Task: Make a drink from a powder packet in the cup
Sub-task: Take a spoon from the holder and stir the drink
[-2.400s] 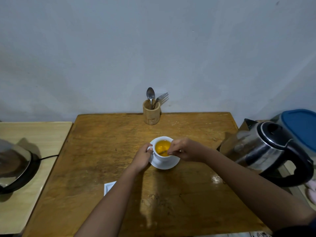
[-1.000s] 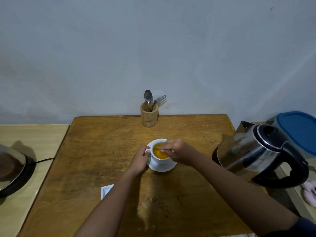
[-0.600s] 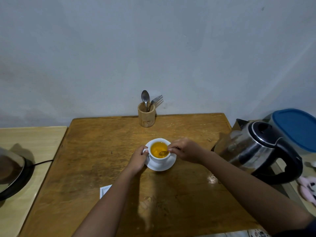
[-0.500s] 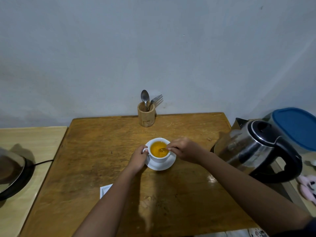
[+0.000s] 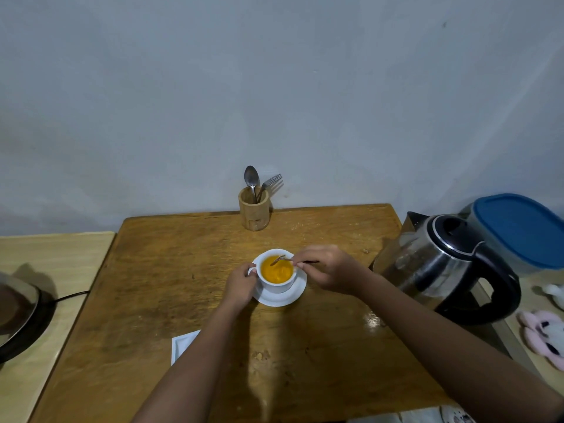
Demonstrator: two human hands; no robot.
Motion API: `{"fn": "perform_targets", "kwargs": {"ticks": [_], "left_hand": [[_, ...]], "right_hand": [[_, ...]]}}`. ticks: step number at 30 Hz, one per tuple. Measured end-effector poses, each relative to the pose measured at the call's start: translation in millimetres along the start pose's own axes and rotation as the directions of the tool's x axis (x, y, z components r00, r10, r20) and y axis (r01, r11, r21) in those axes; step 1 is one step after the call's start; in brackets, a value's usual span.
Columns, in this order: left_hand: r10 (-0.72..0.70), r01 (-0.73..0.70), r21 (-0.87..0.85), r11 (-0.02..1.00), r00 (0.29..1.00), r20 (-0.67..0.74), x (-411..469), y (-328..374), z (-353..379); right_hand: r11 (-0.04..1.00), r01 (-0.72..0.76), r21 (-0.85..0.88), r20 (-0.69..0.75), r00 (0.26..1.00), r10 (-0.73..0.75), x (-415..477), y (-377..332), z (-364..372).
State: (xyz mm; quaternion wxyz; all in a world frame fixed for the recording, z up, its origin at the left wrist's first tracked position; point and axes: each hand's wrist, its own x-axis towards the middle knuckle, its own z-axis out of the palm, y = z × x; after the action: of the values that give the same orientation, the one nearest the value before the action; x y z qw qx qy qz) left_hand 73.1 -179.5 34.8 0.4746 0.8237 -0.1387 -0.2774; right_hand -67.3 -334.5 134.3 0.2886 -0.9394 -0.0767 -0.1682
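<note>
A white cup [image 5: 279,287] full of orange drink [image 5: 277,270] stands on a white saucer [image 5: 287,299] in the middle of the wooden table [image 5: 152,294]. My left hand [image 5: 241,283] grips the cup's handle on its left side. My right hand [image 5: 328,267] pinches a small metal spoon [image 5: 279,259], whose bowl is lifted just above the liquid at the cup's far rim. A white packet [image 5: 183,345] lies on the table near my left forearm, partly hidden by it.
A wooden holder [image 5: 254,210] with a spoon and a fork stands at the table's far edge. A steel electric kettle [image 5: 442,264] sits at the right edge, a blue-lidded container [image 5: 518,230] behind it. A dark appliance [image 5: 18,315] rests on the left side table.
The spoon's bowl has come up out of the drink and now hangs over the far rim. My left hand has stayed on the handle. The camera view has shifted slightly.
</note>
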Motion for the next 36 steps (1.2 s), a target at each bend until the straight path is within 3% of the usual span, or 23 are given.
{"fn": "perform_targets", "kwargs": {"ticks": [12, 16, 19, 21, 24, 27, 31, 36], "left_hand": [[-0.010, 0.016, 0.073, 0.997, 0.996, -0.084, -5.0, 2.4, 4.3], [-0.008, 0.013, 0.046, 0.999, 0.994, -0.105, -7.5, 4.1, 4.1], [-0.014, 0.016, 0.022, 1.000, 0.994, -0.107, -9.2, 4.2, 3.0], [-0.011, 0.011, 0.003, 1.000, 0.994, -0.111, -10.1, 3.3, 2.0], [0.002, -0.004, -0.013, 1.000, 0.992, -0.126, -12.3, 2.7, 0.8], [0.006, -0.009, -0.022, 1.000, 0.990, -0.138, -15.9, 2.9, 0.9], [0.011, -0.013, -0.007, 1.000, 0.987, -0.163, -18.5, 1.6, 0.9], [0.009, -0.013, -0.024, 1.000, 0.985, -0.175, -20.3, -0.7, 1.9]], "right_hand": [[0.982, -0.149, 0.115, -0.026, 0.988, 0.152, 7.9, -1.4, -14.0], [0.947, -0.269, 0.176, -0.105, 0.951, 0.289, 7.7, 2.3, -9.5], [0.803, -0.437, 0.404, -0.189, 0.820, 0.541, 4.6, 6.0, -2.3], [0.583, -0.469, 0.663, -0.165, 0.668, 0.725, 2.8, 9.7, 2.8], [0.236, -0.347, 0.908, -0.065, 0.439, 0.896, 0.7, 14.5, 4.8], [0.000, -0.110, 0.994, 0.032, 0.290, 0.957, -8.1, 13.8, 3.8], [-0.081, 0.045, 0.996, 0.069, 0.212, 0.975, -36.1, 17.2, 13.1], [-0.136, -0.052, 0.989, 0.140, 0.070, 0.988, -67.7, 20.7, 38.8]]}}
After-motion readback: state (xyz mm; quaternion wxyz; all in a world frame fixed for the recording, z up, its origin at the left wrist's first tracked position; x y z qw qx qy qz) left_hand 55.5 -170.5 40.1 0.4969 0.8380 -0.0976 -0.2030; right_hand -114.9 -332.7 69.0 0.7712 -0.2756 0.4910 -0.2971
